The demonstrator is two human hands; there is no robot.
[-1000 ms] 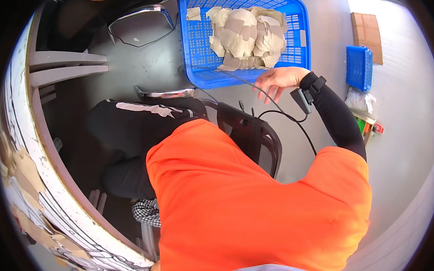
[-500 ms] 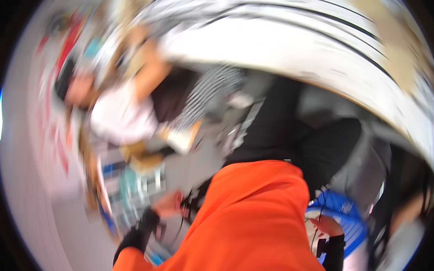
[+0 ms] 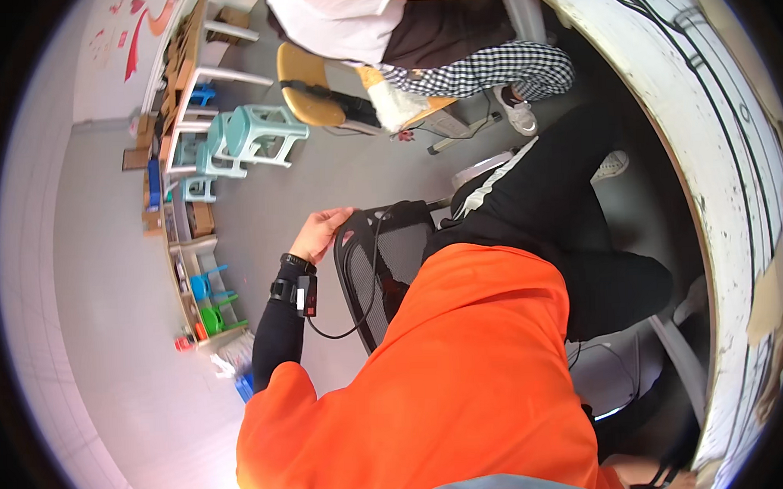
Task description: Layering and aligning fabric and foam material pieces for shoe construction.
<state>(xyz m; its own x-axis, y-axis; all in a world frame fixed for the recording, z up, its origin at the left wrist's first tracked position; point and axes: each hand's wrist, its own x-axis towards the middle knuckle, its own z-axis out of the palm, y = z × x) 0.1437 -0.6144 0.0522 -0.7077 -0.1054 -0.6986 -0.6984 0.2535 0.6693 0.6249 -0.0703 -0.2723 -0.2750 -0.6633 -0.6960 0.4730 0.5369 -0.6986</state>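
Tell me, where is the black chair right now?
In the head view, the black chair sits near the middle, just left of the orange top. The person's left hand rests on the top edge of its mesh back, with the grey floor further left.

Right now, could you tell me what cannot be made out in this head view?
- Right hand: not seen; the orange top fills the lower frame.
- Left hand fingertips: behind the black mesh chair back.
- Seated person: cut off by the top edge.
- Far shelf items: too small.
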